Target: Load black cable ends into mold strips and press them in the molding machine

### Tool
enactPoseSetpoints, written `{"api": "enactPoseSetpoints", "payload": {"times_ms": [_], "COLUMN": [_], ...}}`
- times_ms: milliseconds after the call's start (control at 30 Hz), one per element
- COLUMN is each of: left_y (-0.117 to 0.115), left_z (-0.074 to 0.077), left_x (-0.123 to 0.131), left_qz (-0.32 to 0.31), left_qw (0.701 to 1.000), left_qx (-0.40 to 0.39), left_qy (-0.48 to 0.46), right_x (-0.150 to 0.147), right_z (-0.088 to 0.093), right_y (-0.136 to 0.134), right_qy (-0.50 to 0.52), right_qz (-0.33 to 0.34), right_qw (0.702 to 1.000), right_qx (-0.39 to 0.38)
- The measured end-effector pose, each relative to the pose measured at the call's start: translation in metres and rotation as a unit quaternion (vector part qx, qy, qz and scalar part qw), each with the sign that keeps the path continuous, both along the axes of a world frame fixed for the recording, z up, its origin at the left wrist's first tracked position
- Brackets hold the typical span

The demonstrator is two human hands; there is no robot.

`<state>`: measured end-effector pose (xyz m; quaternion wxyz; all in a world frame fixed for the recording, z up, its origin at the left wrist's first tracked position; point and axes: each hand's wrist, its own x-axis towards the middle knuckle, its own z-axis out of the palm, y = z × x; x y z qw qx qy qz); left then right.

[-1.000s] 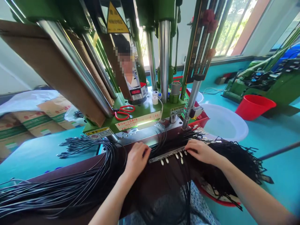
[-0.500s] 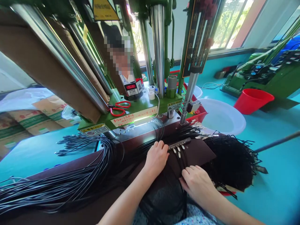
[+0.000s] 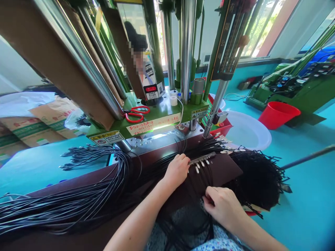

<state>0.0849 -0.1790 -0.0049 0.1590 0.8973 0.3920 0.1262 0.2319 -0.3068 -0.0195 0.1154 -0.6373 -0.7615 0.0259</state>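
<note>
The left hand (image 3: 177,170) clamps the metal bar (image 3: 202,159) while the right hand (image 3: 222,206) grips its wires (image 3: 202,179), so a hard tug could yank them loose.

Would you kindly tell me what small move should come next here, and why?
Probably draw the right hand gently toward the body to straighten the black cables: the left hand rests on the metal bar where their plugs sit, and the cables bunch in the right hand's grip.
</note>
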Motion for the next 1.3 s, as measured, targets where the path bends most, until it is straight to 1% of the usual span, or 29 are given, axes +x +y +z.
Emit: {"api": "enactPoseSetpoints", "payload": {"times_ms": [67,167,233,300,400,533,600,667,700,733,800,867,933,1000,1067,1133,1233,1300], "left_y": [0.0,0.0,0.0,0.001,0.003,0.004,0.004,0.003,0.002,0.002,0.0,-0.001,-0.001,-0.001,-0.001,0.0,0.0,0.0], "left_z": [-0.001,-0.003,-0.005,-0.007,-0.008,-0.008,-0.009,-0.01,-0.01,-0.011,-0.011,-0.011,-0.011,-0.011,-0.012,-0.012,-0.011,-0.011], "left_x": [-0.001,-0.002,-0.003,-0.004,-0.004,-0.005,-0.005,-0.005,-0.004,-0.004,-0.004,-0.004,-0.004,-0.004,-0.004,-0.004,-0.004,-0.004], "left_qz": [0.005,0.012,0.01,0.01,0.011,0.01,0.013,0.014,0.014,0.012,0.008,0.005,0.0,-0.009,-0.014,-0.014,-0.012,-0.012], "left_qw": [1.0,0.999,0.999,0.999,0.999,0.999,0.998,0.998,0.999,0.999,0.999,1.0,0.999,0.999,0.999,1.0,1.0,1.0], "left_qx": [-0.007,-0.011,-0.011,-0.012,-0.019,-0.03,-0.029,-0.025,-0.021,-0.016,-0.002,0.015,0.025,0.026,0.022,0.018,0.015,0.014], "left_qy": [-0.014,-0.031,-0.039,-0.041,-0.037,-0.043,-0.046,-0.047,-0.046,-0.043,-0.032,-0.023,-0.02,-0.02,-0.019,-0.019,-0.02,-0.022], "right_x": [0.0,-0.001,-0.001,-0.001,-0.002,-0.003,-0.003,0.0,0.003,0.008,0.024,0.048,0.072,0.091,0.1,0.099,0.095,0.097], "right_z": [-0.001,-0.003,-0.004,-0.004,-0.002,0.002,0.004,0.007,0.01,0.012,0.016,0.014,0.005,-0.01,-0.027,-0.042,-0.055,-0.055], "right_y": [0.003,0.013,0.022,0.03,0.039,0.044,0.043,0.039,0.036,0.033,0.023,0.009,-0.011,-0.035,-0.062,-0.086,-0.11,-0.116], "right_qy": [0.071,0.185,0.225,0.22,0.173,0.141,0.163,0.228,0.282,0.344,0.466,0.553,0.608,0.648,0.67,0.68,0.685,0.676], "right_qz": [0.007,0.018,0.016,0.007,0.005,0.001,0.0,0.004,-0.002,-0.015,-0.057,-0.102,-0.143,-0.189,-0.224,-0.24,-0.261,-0.267], "right_qw": [0.997,0.982,0.974,0.975,0.982,0.985,0.982,0.969,0.954,0.932,0.866,0.792,0.733,0.691,0.661,0.644,0.633,0.637], "right_qx": [-0.005,-0.019,-0.026,-0.04,-0.07,-0.095,-0.097,-0.096,-0.1,-0.112,-0.169,-0.238,-0.27,-0.259,-0.252,-0.255,-0.25,-0.255]}}
